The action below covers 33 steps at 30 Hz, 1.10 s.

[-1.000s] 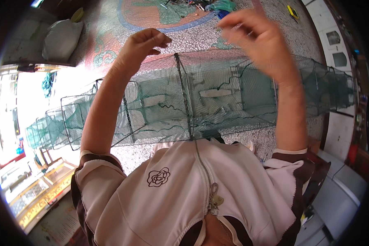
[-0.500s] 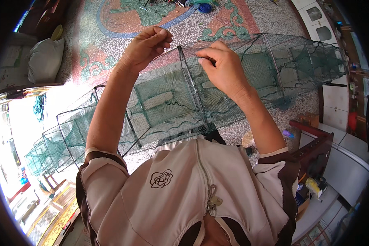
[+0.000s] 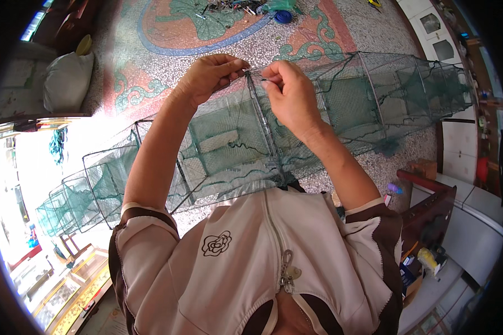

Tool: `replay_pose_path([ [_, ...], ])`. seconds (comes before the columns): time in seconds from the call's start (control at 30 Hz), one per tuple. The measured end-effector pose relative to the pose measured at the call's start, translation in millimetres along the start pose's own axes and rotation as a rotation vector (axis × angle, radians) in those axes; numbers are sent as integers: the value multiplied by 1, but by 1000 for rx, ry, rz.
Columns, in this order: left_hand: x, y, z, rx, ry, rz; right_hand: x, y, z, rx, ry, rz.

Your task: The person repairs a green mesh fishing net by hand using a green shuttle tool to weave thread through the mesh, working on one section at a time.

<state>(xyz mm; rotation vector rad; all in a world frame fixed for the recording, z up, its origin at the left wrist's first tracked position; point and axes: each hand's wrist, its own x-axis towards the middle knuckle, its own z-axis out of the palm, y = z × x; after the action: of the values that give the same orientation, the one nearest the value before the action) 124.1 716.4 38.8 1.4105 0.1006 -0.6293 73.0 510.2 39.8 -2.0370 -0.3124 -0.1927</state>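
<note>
My left hand (image 3: 209, 75) and right hand (image 3: 288, 92) pinch the top edge of a long green mesh fish trap with wire frames (image 3: 341, 111), which stretches left to right across the patterned terrazzo floor (image 3: 167, 33).

green mesh net trap (image 3: 229, 139), white-and-brown jacket (image 3: 251, 251), red-green patterned floor (image 3: 167, 33).

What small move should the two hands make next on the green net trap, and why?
Probably draw the thin cord tight at the top frame edge. The left hand and right hand pinch close together at the upper rim of the green net trap, right where a wire frame meets the mesh, so a knot or lashing seems in progress.
</note>
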Motion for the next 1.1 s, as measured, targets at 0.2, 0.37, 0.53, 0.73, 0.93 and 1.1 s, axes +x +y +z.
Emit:
replay_pose_path([
  [0.2,-3,1,8,24,122,-7,11,-11,9,-236,-46,-107],
  [0.37,-3,-10,22,177,271,445,33,-15,6,-536,-30,-245],
  [0.53,-1,-16,15,88,202,452,56,-8,0,-359,-242,-62],
  [0.73,1,-13,2,-250,98,159,79,-23,15,-209,-221,0],
  [0.93,-2,-12,14,11,294,201,92,-47,40,-104,-124,-198],
  [1.1,-1,-8,17,112,193,270,121,-86,38,375,-2,-373],
])
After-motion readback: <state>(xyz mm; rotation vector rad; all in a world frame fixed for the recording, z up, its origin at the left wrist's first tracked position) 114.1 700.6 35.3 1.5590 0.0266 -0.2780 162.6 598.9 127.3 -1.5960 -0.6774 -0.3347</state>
